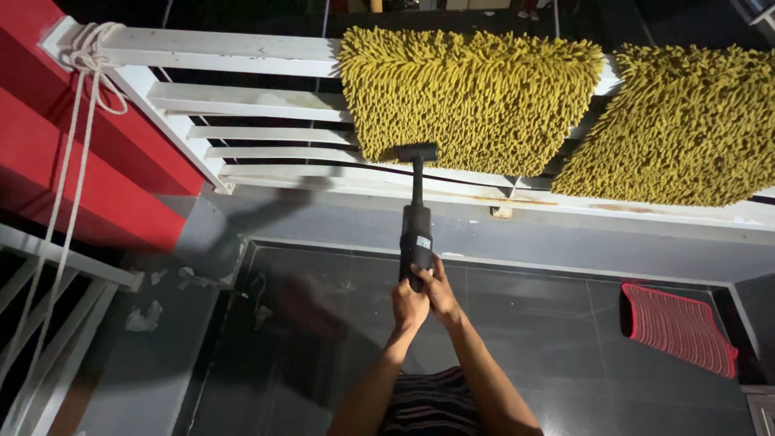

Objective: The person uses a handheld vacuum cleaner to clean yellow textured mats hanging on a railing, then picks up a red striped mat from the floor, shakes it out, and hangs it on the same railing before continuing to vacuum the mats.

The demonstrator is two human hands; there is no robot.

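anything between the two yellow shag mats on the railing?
Head view: no object between the left mat and the right mat, just a short bare stretch of white railing and dark gap below it.

Single head cam, you're looking steeply down and forward, hands close at bottom centre, white railing [266, 173] across the top, dark tiled floor [549, 323] below, no second view.

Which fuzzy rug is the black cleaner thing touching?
Find the white railing across the top. Two shaggy mustard-yellow mats hang over it; the handheld vacuum, held in both hands, presses its nozzle on the left mat. The right mat hangs untouched.
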